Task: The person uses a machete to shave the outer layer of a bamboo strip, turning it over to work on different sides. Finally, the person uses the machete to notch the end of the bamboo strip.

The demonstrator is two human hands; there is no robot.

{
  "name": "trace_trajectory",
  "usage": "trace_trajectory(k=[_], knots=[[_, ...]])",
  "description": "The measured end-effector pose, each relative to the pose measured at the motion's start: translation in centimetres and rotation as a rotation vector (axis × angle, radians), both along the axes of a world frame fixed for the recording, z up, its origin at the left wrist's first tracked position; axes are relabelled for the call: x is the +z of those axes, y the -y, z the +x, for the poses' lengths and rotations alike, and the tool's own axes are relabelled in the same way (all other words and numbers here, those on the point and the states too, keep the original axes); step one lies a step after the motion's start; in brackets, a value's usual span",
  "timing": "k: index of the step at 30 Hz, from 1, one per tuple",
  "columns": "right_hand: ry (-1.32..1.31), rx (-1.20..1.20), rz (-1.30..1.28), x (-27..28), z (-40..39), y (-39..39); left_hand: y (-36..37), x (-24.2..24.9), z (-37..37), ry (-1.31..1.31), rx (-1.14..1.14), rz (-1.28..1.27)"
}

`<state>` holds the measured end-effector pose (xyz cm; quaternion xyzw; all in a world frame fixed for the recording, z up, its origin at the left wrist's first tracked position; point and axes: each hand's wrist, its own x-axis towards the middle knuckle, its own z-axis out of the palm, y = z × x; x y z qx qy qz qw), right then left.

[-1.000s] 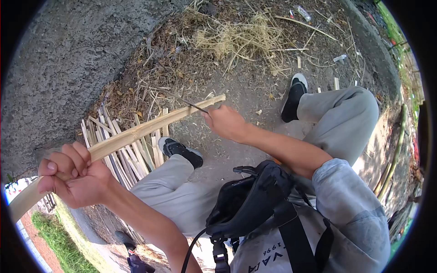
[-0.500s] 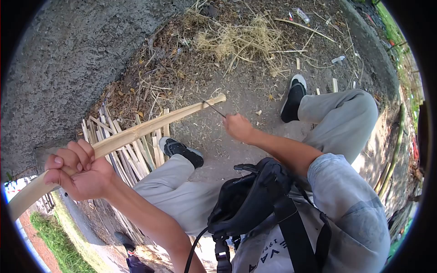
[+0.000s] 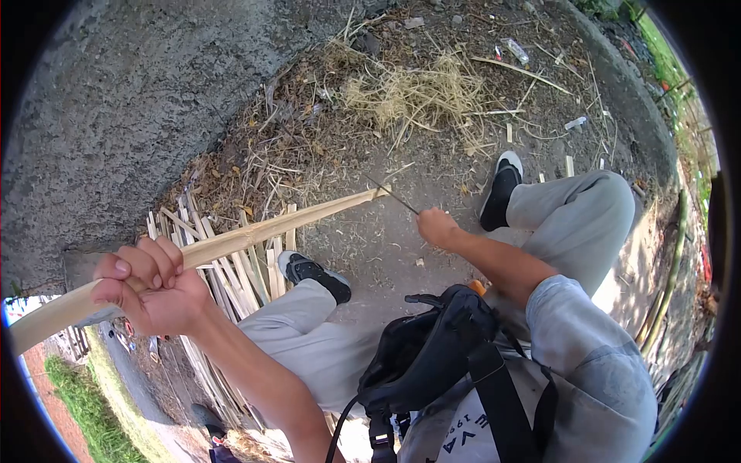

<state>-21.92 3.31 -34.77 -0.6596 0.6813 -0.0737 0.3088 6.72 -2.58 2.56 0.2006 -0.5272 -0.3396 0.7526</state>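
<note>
My left hand [image 3: 158,284] is closed around a long pale bamboo strip [image 3: 270,228] near its lower left end. The strip slants up and to the right across the view. Closed round the handle of a knife [image 3: 398,199], my right hand [image 3: 438,228] is to the right of the strip's far end. The thin dark blade crosses the strip near that tip and appears to touch it. A fine sliver [image 3: 401,173] sticks out beyond the blade. The knife's handle is hidden inside my fingers.
Cut strips [image 3: 239,262] lie in a pile beside my left shoe [image 3: 312,276]. Beyond is a heap of shavings [image 3: 417,92]. A rough concrete slab [image 3: 131,116] borders the left. A black bag [image 3: 424,347] hangs at my front. Bamboo poles [image 3: 670,270] lie at right.
My right hand and the knife have moved right and slightly down, toward the strip's tip. A thin sliver now stands out there. My left hand keeps its hold on the strip.
</note>
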Motion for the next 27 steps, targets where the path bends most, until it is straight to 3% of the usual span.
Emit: trace_trajectory(k=[3,6,9,12,18,24,27], knots=[[0.014,0.029,0.096,3.7,1.6,0.5,-0.4,-0.2,-0.3,-0.034,-0.024,0.019],[0.047,-0.067,0.114,3.0,3.4,-0.7,-0.4,-0.3,0.1,-0.029,0.022,0.022],[-0.024,-0.135,0.201,-4.4,-1.0,-2.1,-0.2,-0.3,0.6,-0.012,-0.004,0.02],[-0.096,-0.055,0.279,-2.3,-2.6,-1.5,-0.1,-0.3,0.4,-0.016,-0.002,0.011],[0.015,-0.216,0.254,1.6,1.7,-1.0,-0.2,-0.5,1.3,-0.023,0.074,0.043],[0.14,-0.237,0.293,1.0,1.0,-0.3,-0.2,-0.1,0.9,-0.071,0.326,0.145],[0.199,-0.224,0.295,3.9,2.4,0.8,-0.6,0.3,-0.2,0.179,0.492,0.129]])
